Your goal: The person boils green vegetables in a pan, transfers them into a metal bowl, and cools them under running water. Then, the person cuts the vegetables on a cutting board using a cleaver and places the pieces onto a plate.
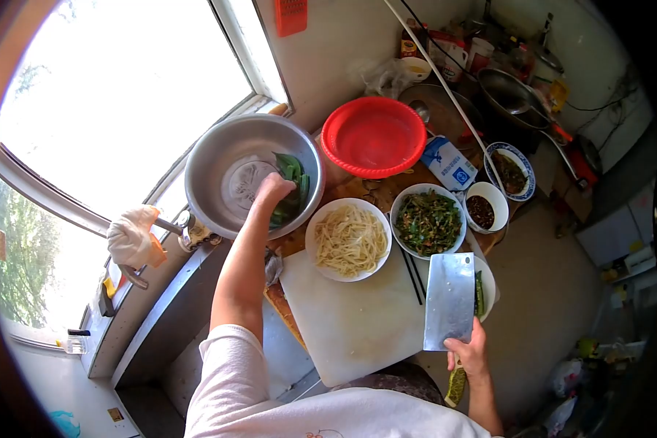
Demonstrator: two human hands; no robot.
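My left hand (274, 190) reaches into a wide metal basin (212, 150), fingers curled around some long green vegetables (290, 166) at its right side; the fingertips are partly hidden. My right hand (472, 352) grips a cleaver (449, 299), its broad blade pointing away from me. Below that hand sticks out a yellow-green patterned piece (455, 387); whether this is the handle I cannot tell. The blade partly covers a white plate (489, 281) with green pieces (479, 293) on it. A white cutting board (350, 321) lies between my arms.
Beyond the board stand a plate of pale shreds (348, 239), a bowl of chopped greens (428, 223), a red basin (374, 135) and a bowl of dark sauce (480, 212). Black chopsticks (413, 274) lie beside the cleaver. A covered faucet (135, 237) is at left, a wok (511, 95) far right.
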